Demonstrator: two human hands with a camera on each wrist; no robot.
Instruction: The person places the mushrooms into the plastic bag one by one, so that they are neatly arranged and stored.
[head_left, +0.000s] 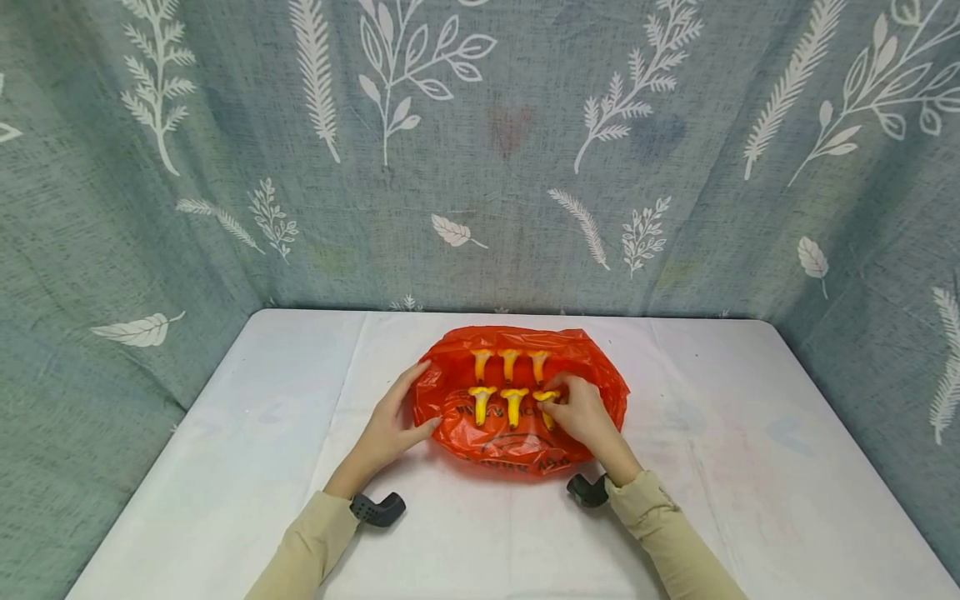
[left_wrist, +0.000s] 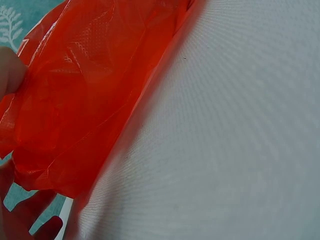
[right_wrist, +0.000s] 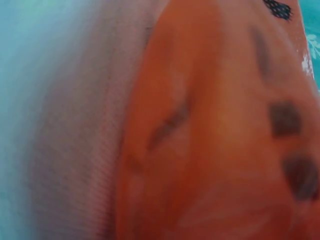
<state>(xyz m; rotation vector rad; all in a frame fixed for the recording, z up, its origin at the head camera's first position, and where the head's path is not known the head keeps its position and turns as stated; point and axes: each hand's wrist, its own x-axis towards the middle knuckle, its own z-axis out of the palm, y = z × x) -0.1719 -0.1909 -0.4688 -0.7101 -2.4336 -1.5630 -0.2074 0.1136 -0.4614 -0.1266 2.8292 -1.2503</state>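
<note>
A red plastic bag (head_left: 465, 442) with dark print lies spread on the table. On it several yellow chanterelle mushrooms (head_left: 513, 404) lie in two rows, caps toward the far side. My right hand (head_left: 588, 417) pinches the rightmost chanterelle (head_left: 547, 395) of the near row, partly covering it. At the bag's left edge, my left hand (head_left: 390, 425) touches the plastic with thumb and fingers spread apart. In the left wrist view the thumb (left_wrist: 10, 72) lies against the bag (left_wrist: 85, 100). The right wrist view shows only blurred printed plastic (right_wrist: 210, 125); the right fingers are hidden there.
A white cloth covers the table (head_left: 750, 467). Behind it hangs a grey-green curtain (head_left: 517, 250) with white leaf patterns, also along both sides. Each wrist carries a black camera mount, the left one (head_left: 378, 509) and the right one (head_left: 587, 491), close to the tabletop.
</note>
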